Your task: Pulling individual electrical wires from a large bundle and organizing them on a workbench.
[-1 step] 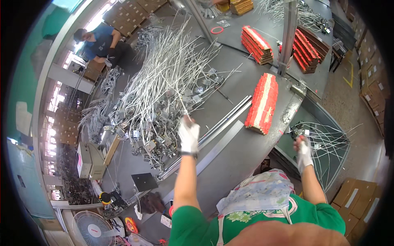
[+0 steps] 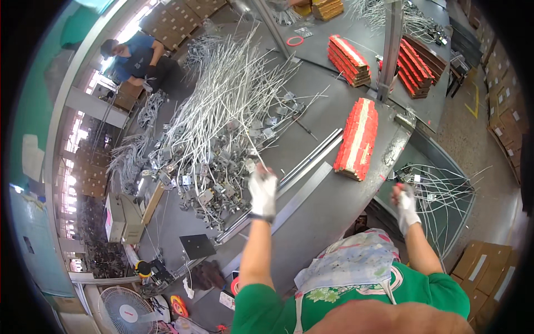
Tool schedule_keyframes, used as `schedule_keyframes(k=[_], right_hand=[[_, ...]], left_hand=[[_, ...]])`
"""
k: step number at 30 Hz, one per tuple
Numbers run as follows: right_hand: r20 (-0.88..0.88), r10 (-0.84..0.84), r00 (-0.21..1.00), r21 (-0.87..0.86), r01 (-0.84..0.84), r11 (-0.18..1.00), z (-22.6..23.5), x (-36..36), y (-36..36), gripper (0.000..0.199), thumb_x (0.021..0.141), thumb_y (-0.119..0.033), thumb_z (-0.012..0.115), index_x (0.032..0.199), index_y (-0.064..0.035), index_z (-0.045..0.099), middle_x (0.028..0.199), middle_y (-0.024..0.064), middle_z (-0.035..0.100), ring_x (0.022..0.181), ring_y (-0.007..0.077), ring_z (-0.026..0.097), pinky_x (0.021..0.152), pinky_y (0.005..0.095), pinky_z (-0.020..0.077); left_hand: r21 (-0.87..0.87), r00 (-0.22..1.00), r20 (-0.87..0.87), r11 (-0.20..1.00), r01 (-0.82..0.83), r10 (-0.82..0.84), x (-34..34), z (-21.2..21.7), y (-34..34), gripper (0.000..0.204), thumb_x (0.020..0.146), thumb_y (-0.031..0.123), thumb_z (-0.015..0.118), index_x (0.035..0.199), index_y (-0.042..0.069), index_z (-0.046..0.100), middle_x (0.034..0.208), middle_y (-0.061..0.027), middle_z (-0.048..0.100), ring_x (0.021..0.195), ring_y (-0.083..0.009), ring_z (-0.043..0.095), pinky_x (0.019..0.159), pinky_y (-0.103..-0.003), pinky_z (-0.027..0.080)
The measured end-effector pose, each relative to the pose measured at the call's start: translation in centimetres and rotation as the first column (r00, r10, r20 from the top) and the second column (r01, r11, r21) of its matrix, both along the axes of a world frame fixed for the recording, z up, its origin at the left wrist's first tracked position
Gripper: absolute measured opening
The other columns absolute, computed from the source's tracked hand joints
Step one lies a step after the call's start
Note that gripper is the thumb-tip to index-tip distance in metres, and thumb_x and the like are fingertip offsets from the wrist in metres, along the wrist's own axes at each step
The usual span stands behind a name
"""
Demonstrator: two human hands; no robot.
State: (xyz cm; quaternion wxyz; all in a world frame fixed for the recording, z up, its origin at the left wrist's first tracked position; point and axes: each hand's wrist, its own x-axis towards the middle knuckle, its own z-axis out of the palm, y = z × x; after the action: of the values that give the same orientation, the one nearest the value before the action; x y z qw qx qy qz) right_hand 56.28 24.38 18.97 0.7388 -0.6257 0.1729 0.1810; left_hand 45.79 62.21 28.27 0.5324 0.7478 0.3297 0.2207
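My left hand, in a white glove with bare fingertips, is over the table at the right edge of a large heap of metal parts with white cables. Its fingers are pinched on the end of a white cable that runs up toward the heap. My right hand, gloved the same way, is at the near left side of a grey bin. Its fingers are curled, and what they hold, if anything, is too small to make out. Several cabled parts lie in the bin beside it.
A stack of red-and-cream strips stands at the table's right edge; more red stacks are farther back. Metal rails lie across the table. A metal post rises behind. Another person works at the far left. A fan stands lower left.
My left hand has moved slightly right and nearer to me, and the cable has swung with it. My right hand has shifted a little left.
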Motion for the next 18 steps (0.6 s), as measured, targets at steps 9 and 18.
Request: schedule_keyframes(k=[9, 18], right_hand=[[0.008, 0.670, 0.742, 0.444, -0.604, 0.662, 7.6, -7.9, 18.4, 0.047, 0.081, -0.023, 0.063, 0.119, -0.0031, 0.045, 0.094, 0.0091, 0.058, 0.080, 0.0165, 0.057, 0.066, 0.0277, 0.0450], [-0.007, -0.164, 0.986, 0.540, 0.142, 0.830, 9.2, 0.1, 16.8, 0.016, 0.091, -0.028, 0.049, 0.093, -0.0118, 0.047, 0.066, -0.0017, 0.043, 0.046, 0.0056, 0.035, 0.038, 0.0199, 0.0290]], left_hand=[[0.061, 0.974, -0.036, 0.972, 0.226, -0.224, -12.0, -4.0, -16.5, 0.057, 0.069, 0.000, 0.059, 0.123, 0.004, 0.041, 0.089, -0.0069, 0.053, 0.077, -0.0154, 0.055, 0.067, -0.028, 0.046], [0.575, 0.885, -0.290, 0.672, 0.466, -0.365, -10.2, -5.5, -12.1, 0.036, 0.070, 0.019, 0.067, 0.104, 0.008, 0.058, 0.081, -0.0084, 0.057, 0.074, -0.0266, 0.054, 0.068, -0.038, 0.043]])
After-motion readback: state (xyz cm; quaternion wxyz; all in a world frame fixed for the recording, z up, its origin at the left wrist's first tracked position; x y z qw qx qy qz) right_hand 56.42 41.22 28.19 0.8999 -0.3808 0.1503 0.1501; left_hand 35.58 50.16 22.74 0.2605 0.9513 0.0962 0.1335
